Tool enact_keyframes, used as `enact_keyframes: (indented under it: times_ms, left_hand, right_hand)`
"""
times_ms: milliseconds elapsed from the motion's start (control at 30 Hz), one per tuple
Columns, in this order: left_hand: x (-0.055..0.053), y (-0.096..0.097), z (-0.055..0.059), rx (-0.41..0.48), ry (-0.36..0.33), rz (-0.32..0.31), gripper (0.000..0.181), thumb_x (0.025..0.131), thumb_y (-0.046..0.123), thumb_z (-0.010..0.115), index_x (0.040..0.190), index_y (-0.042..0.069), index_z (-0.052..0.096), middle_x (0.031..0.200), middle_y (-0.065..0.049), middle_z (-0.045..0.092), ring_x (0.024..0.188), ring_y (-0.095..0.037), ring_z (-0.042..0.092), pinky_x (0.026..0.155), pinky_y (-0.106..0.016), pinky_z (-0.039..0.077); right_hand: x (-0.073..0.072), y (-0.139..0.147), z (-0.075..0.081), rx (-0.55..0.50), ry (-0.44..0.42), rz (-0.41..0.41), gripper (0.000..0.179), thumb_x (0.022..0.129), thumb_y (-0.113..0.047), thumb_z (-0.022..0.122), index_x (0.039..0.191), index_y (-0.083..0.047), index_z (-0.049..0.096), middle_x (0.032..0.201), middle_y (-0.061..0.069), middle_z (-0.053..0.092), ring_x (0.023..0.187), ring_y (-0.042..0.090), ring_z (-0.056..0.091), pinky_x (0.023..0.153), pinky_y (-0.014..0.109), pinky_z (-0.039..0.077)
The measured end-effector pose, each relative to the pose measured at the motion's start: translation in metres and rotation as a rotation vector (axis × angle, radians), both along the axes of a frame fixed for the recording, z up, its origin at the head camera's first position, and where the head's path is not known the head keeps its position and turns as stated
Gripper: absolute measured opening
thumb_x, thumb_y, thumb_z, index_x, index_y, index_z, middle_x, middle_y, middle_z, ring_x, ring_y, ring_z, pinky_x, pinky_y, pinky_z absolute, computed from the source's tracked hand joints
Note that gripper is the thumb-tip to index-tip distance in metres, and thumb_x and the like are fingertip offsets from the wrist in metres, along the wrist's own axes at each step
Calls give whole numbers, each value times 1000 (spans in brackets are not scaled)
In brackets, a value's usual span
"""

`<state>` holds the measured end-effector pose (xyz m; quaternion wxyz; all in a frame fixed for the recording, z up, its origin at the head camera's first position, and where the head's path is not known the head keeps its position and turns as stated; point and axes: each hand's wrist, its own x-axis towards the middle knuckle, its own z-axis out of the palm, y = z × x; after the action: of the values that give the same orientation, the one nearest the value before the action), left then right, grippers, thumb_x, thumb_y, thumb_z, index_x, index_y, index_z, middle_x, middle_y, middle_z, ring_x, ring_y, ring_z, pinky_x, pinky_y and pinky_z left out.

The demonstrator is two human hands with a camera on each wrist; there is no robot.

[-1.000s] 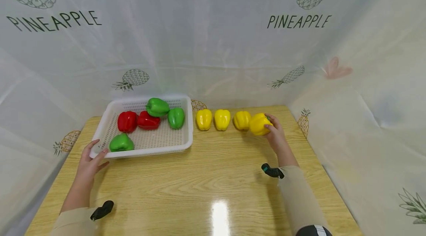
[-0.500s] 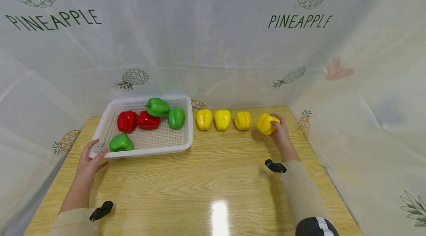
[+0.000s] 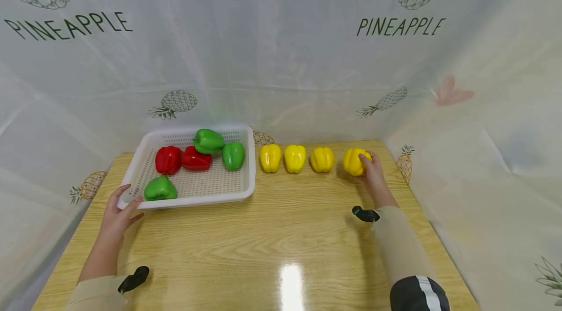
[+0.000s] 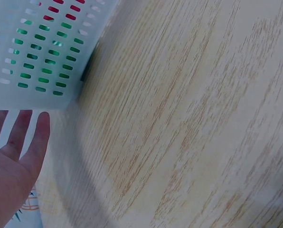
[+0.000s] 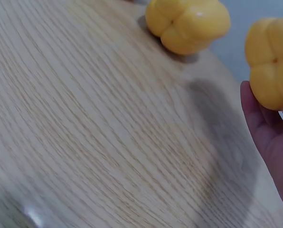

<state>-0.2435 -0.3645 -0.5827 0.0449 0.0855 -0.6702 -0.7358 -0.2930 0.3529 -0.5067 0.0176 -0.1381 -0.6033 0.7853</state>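
Note:
In the head view my left hand (image 3: 117, 216) holds the near left corner of a white plastic basket (image 3: 206, 200), fingers spread over the rim. Straight fingertips show beside the basket's corner in the left wrist view. Inside lie two red bell peppers (image 3: 169, 160) and three green bell peppers (image 3: 160, 188), one at the back leaning over its neighbours. To the right, my right hand (image 3: 373, 177) grips a yellow bell pepper (image 3: 353, 162) from its right side, close over the table. Three more yellow bell peppers (image 3: 322, 159) stand in a row between it and the basket.
The wood-grain table (image 3: 246, 252) extends toward me, with a bright reflection at its front. A pale pineapple-print curtain (image 3: 272, 57) hangs right behind the basket and the row, and on both sides.
My right hand has moved right with the yellow bell pepper, from against the third one in the row to a gap away from it. My left hand and the basket have stayed put.

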Motion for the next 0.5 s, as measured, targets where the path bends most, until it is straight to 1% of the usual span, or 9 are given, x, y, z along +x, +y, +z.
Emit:
enact_keyframes:
  times_ms: [133,267,333,433,500]
  left_hand:
    - [0,-2,-2,-18,4,-3,66,83,25,66,137,32,30,136,-6,18,85,-1,56,58,-26,53]
    - [0,-2,-3,-34,-3,0,64,84,23,64,137,33,30,136,-4,19,86,-1,56,59,-26,52]
    - [1,-2,-2,-26,-2,1,64,84,23,64,137,33,30,137,-5,18,87,-1,56,59,-26,53]
    - [1,0,1,-8,4,1,66,82,25,66,137,32,30,137,-8,18,87,-1,56,59,-27,53]
    - [1,0,2,-4,4,0,67,82,25,67,137,32,30,137,-9,17,87,-2,56,59,-27,53]
  right_hand:
    - [-3,2,-6,105,-8,41,67,83,-24,65,133,-21,20,130,7,23,109,22,39,90,45,40]
    - [-6,3,-9,256,-9,66,88,76,-20,73,140,-20,13,137,11,18,114,29,34,91,51,37]
    - [-8,4,-11,372,-8,76,92,74,-24,75,142,-22,13,140,12,16,117,32,31,91,51,37]
    - [-11,5,-13,548,-8,88,95,72,-31,76,144,-26,14,143,13,15,120,36,28,92,52,36]
    - [-15,6,-16,638,-6,94,96,71,-36,75,144,-26,13,143,16,16,121,38,28,92,52,35]
